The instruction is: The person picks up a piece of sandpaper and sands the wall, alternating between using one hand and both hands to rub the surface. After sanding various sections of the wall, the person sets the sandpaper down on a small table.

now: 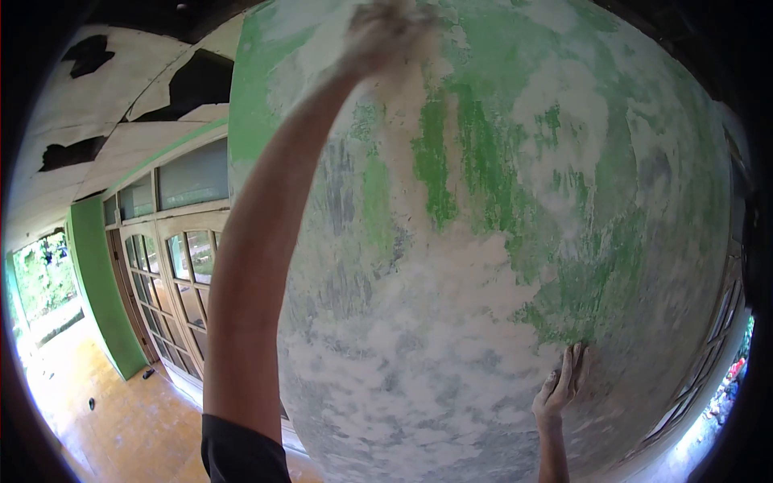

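Observation:
In the head view, a wall (451, 306) with worn green paint and pale, powdery patches fills the middle. My left arm stretches up from a black sleeve, and my left hand (390, 32) is against the top of the wall. Motion smears its fingers, so whether it holds anything is hidden. Lower on the right, my right hand (564, 378) rests on the wall just below a green patch. Its fingers are extended upward, dusted with white powder, and nothing shows in it.
Left of the wall stand wooden doors with glass panes (173, 282) and a green pillar (105, 282). The ceiling (137, 72) has broken, dark holes. Small dark objects lie on the yellowish tiled floor (121, 427). A window frame (708, 354) runs along the right edge.

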Action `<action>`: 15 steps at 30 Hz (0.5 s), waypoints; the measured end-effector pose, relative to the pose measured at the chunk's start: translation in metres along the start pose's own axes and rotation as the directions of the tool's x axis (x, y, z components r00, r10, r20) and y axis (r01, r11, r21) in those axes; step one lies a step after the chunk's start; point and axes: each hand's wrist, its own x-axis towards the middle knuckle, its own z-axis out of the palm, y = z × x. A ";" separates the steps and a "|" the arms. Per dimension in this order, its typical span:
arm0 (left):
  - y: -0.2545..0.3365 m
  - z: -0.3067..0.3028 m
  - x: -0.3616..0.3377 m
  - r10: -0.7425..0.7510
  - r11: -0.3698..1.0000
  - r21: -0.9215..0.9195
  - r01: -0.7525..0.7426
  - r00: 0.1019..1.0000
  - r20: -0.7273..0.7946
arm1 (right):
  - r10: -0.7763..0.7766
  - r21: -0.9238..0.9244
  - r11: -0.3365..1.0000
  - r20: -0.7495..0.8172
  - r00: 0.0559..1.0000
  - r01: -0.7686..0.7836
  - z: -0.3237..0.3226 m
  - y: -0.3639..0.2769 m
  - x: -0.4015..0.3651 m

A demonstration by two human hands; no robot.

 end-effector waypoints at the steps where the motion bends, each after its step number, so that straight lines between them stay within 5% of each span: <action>1: 0.012 -0.006 0.001 0.006 1.000 0.000 -0.006 1.000 0.002 | 0.005 0.006 1.000 -0.001 1.000 -0.005 0.001 -0.002 0.000; 3: 0.034 -0.038 -0.003 0.068 0.964 -0.253 -0.080 0.996 -0.059 | 0.014 0.016 1.000 0.001 1.000 -0.014 0.001 -0.001 -0.001; 6: -0.020 -0.025 0.004 0.042 0.981 -0.186 -0.046 0.999 -0.023 | 0.033 0.028 0.999 0.004 0.999 -0.033 0.000 -0.001 -0.005; 8: -0.114 0.010 0.002 -0.234 0.966 -0.151 0.211 0.959 -0.157 | 0.032 0.029 0.999 0.013 0.999 -0.032 0.003 0.001 -0.004; 9: -0.114 -0.019 -0.011 -0.337 0.933 -0.154 0.325 0.940 -0.060 | 0.029 0.026 0.999 0.010 1.000 -0.029 0.003 0.001 -0.004; 11: -0.175 0.008 -0.021 -0.356 0.929 0.061 0.366 0.925 -0.132 | 0.025 0.020 0.999 0.010 1.000 -0.025 0.003 0.002 -0.005; 15: -0.119 -0.032 -0.019 -0.525 0.845 -0.132 0.519 0.851 -0.012 | -0.012 0.002 1.000 0.026 1.000 0.012 0.002 0.005 -0.006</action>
